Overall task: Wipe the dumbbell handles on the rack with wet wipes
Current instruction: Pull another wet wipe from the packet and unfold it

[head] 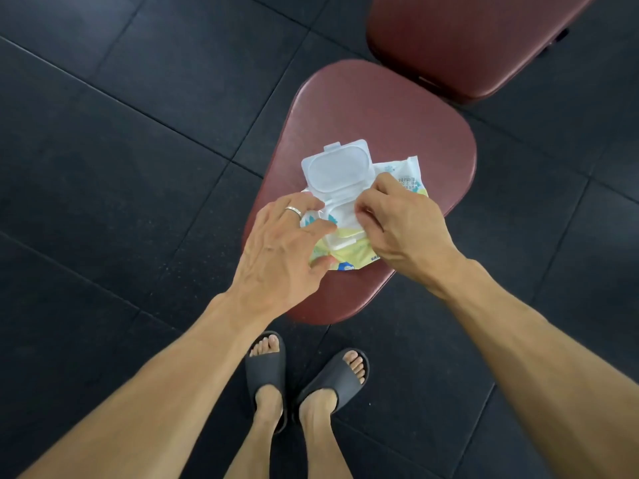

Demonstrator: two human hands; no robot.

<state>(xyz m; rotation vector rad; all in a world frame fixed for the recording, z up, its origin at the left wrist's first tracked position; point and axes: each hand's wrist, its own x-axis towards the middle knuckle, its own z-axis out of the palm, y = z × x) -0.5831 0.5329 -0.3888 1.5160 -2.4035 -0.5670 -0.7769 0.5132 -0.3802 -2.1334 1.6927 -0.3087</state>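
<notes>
We look down on a maroon padded counter (397, 108) carrying a pack of wet wipes (349, 250) with its white flip lid (337, 167) swung open. Our left hand (280, 250), wearing a ring (293, 211), rests spread on the pack's near left side. Our right hand (404, 223) pinches at the dispensing opening. Below, two feet in black slides (266, 371) stand on dark rubber floor tiles (103, 167).

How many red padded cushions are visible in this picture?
2: the near cushion carries the wet wipes pack; the far cushion lies at top right, cut by the frame edge.
</notes>
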